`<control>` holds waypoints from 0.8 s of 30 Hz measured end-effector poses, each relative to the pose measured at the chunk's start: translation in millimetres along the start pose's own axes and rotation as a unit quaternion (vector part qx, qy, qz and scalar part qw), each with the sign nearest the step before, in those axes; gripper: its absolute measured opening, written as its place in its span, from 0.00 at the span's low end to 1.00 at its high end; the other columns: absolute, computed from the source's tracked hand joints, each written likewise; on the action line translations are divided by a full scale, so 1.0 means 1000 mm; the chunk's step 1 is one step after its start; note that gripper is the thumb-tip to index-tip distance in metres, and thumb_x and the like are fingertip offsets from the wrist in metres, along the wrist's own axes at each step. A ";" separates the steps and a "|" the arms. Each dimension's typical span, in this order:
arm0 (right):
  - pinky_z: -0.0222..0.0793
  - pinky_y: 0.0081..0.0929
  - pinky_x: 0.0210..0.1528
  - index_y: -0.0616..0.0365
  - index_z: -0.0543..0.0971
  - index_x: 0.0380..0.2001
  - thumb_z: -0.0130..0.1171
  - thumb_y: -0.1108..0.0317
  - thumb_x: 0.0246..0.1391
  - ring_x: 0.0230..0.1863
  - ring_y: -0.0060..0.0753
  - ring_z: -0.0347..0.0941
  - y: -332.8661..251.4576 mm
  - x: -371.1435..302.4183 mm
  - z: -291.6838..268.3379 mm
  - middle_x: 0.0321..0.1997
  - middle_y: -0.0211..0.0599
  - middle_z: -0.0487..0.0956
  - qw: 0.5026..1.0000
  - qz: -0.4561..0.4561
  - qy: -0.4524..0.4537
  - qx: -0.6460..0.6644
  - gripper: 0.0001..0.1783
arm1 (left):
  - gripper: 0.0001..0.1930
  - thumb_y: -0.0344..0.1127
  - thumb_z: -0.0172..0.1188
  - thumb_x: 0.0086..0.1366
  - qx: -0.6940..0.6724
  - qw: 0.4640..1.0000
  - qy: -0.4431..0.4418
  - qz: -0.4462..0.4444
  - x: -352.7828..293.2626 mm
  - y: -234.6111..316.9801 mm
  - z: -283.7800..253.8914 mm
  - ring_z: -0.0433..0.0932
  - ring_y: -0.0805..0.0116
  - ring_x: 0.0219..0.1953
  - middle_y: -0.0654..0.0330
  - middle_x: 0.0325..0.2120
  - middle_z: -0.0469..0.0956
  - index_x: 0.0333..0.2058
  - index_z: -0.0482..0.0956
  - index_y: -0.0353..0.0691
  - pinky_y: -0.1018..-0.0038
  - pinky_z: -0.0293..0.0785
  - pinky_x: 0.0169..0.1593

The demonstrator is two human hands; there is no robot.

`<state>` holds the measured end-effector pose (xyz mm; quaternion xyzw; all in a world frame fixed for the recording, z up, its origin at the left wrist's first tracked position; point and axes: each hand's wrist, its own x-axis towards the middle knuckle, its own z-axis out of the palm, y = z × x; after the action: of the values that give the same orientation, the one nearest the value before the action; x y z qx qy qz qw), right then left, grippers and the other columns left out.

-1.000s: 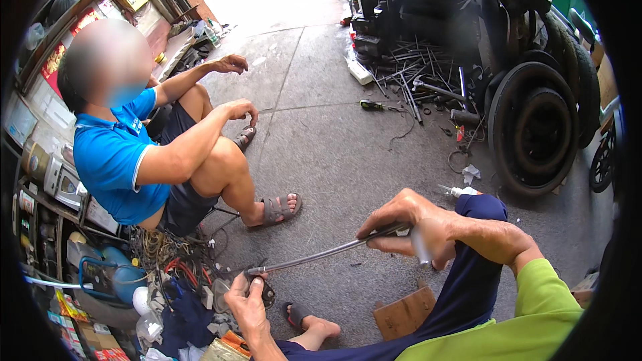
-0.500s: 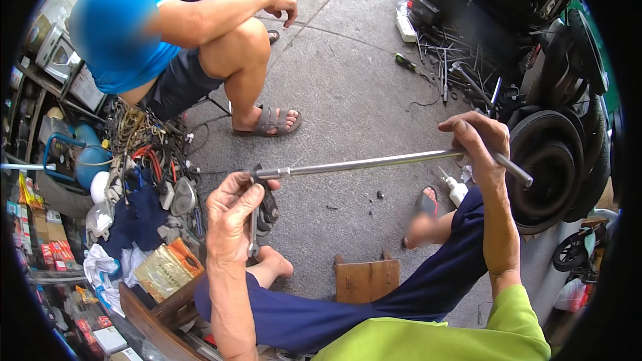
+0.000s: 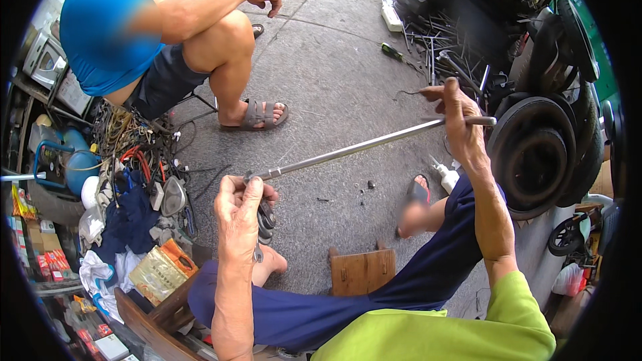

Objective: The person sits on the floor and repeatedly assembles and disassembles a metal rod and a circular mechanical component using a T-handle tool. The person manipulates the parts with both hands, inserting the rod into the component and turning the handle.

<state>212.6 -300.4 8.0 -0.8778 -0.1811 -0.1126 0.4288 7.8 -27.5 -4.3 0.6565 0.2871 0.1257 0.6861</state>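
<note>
A long silvery metal rod (image 3: 354, 151) stretches between my two hands, its right end higher than its left. My left hand (image 3: 239, 208) pinches the rod's left end between thumb and fingers, together with a small dark part. Under those fingers hang a dark rounded piece (image 3: 266, 222) and what looks like a metal spanner end (image 3: 257, 253), both partly hidden by the hand. Near the other end, my right hand (image 3: 463, 127) holds the rod between thumb and palm, one finger stretched outward. The rod's blunt tip pokes out past the right wrist side.
A person in a blue shirt (image 3: 110, 33) sits at upper left. Tyres (image 3: 535, 154) stack at right, below scattered tools (image 3: 435, 43). A white bottle (image 3: 445, 177) stands by my right foot; a wooden stool (image 3: 361, 273) is between my legs. Cables (image 3: 130, 127) and rags (image 3: 137, 217) heap at left.
The rod's right end has swung up and away from me, and my right hand has moved up and left with it. My left hand has shifted slightly; the view has turned a little.
</note>
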 end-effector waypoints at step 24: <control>0.77 0.36 0.47 0.73 0.64 0.60 0.50 0.52 0.60 0.45 0.49 0.80 0.003 0.012 -0.036 0.53 0.63 0.74 0.841 0.037 -0.212 0.496 0.36 | 0.12 0.31 0.59 0.66 0.098 0.889 0.215 0.392 -0.016 0.019 0.011 0.75 0.77 0.32 0.54 0.35 0.79 0.42 0.73 0.26 0.82 0.71 0.34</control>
<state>223.1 -328.1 32.6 -0.5566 -0.2664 0.1976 0.7617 4.4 -43.3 17.8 0.7368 0.1579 0.4935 0.4343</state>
